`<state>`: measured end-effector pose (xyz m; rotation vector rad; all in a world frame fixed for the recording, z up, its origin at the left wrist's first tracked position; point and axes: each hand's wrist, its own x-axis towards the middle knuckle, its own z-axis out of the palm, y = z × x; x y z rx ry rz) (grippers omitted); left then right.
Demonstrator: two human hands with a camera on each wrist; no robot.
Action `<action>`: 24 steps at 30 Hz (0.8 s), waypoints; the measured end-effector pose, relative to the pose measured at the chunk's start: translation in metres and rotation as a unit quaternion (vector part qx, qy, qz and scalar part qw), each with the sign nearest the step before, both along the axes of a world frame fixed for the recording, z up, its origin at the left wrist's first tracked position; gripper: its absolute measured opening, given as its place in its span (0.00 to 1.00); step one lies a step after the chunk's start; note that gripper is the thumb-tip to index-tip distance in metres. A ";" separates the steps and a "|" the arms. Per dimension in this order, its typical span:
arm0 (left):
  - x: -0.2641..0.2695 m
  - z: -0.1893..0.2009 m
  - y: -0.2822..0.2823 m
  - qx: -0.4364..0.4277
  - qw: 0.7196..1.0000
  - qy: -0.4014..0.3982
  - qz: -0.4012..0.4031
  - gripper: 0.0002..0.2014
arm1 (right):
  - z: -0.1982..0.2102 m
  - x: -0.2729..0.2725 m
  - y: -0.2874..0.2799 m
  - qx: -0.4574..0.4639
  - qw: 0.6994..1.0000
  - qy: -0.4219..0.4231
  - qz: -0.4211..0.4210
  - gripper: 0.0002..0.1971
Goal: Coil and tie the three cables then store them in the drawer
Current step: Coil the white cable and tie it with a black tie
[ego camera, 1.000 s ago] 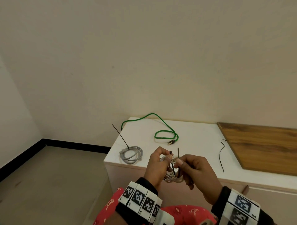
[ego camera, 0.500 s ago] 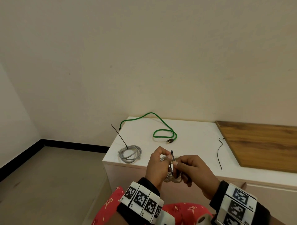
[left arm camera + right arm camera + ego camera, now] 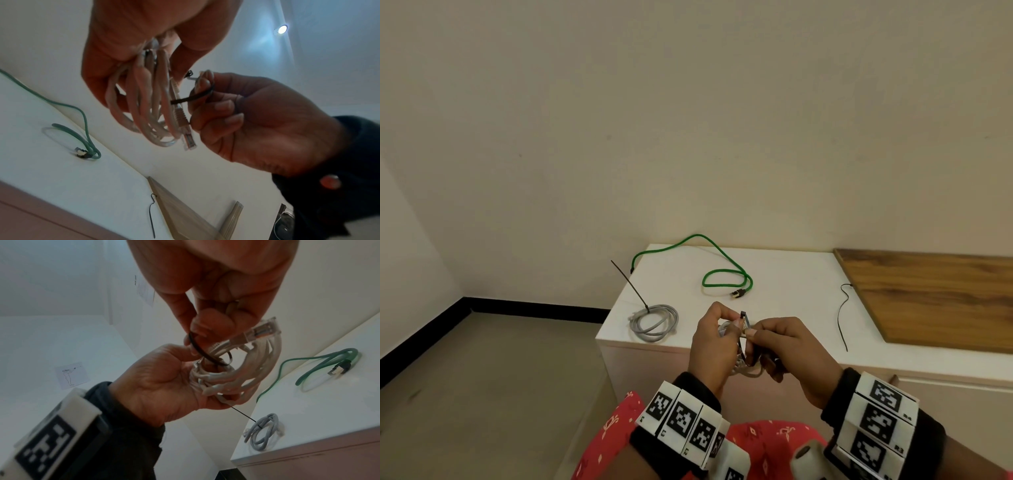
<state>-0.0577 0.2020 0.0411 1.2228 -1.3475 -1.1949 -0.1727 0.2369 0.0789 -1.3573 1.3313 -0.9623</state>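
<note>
Your left hand [image 3: 710,346] holds the coiled white ethernet cable [image 3: 156,104] in a curled grip, in the air just in front of the desk [image 3: 784,274]. Your right hand [image 3: 791,356] pinches the black zip tie [image 3: 193,97] looped round that coil. On the desk, left of the green cable [image 3: 726,274], lies the tied grey coil [image 3: 654,322].

White cabinet top [image 3: 784,308] holds green cable [image 3: 726,274], grey coil [image 3: 654,322], loose tie [image 3: 842,318].

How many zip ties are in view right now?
3. One black zip tie is pinched by the right hand at the white coil in the left hand; one binds the grey coil; one loose tie lies beside the wooden board.
</note>
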 end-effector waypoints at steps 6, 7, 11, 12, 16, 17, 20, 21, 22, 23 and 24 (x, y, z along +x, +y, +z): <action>0.000 0.000 -0.002 0.005 1.000 0.004 0.023 0.12 | -0.001 0.003 0.002 -0.013 1.000 -0.002 0.016 0.18; 0.000 0.000 -0.002 0.005 1.000 0.004 0.025 0.12 | -0.001 0.003 0.002 -0.014 1.000 -0.001 0.017 0.18; -0.001 0.001 -0.001 0.004 1.000 0.008 0.025 0.11 | -0.001 0.002 0.002 -0.015 1.000 -0.010 0.016 0.18; -0.001 0.001 -0.001 0.004 1.000 0.008 0.027 0.11 | -0.001 0.002 0.002 -0.016 1.000 -0.012 0.015 0.18; -0.001 0.000 -0.002 0.007 0.999 0.012 0.031 0.11 | -0.002 0.003 0.002 -0.018 1.000 -0.015 0.017 0.18; -0.001 0.000 -0.002 0.009 0.999 0.013 0.032 0.11 | -0.002 0.003 0.002 -0.018 1.000 -0.015 0.019 0.18; -0.001 0.000 -0.002 0.013 0.999 0.013 0.033 0.11 | -0.002 0.003 0.002 -0.017 1.000 -0.015 0.020 0.18; -0.001 0.000 -0.001 0.012 0.999 0.011 0.031 0.10 | -0.002 0.004 0.001 -0.017 1.000 -0.015 0.019 0.18; -0.001 0.001 -0.001 0.011 0.999 0.010 0.029 0.10 | -0.002 0.004 0.001 -0.016 1.000 -0.016 0.018 0.18; -0.002 0.001 0.000 0.008 1.000 0.008 0.027 0.10 | -0.002 0.004 0.001 -0.016 1.000 -0.016 0.015 0.18; -0.002 0.002 0.001 0.005 1.000 0.006 0.024 0.09 | -0.002 0.003 0.001 -0.014 1.000 -0.015 0.013 0.18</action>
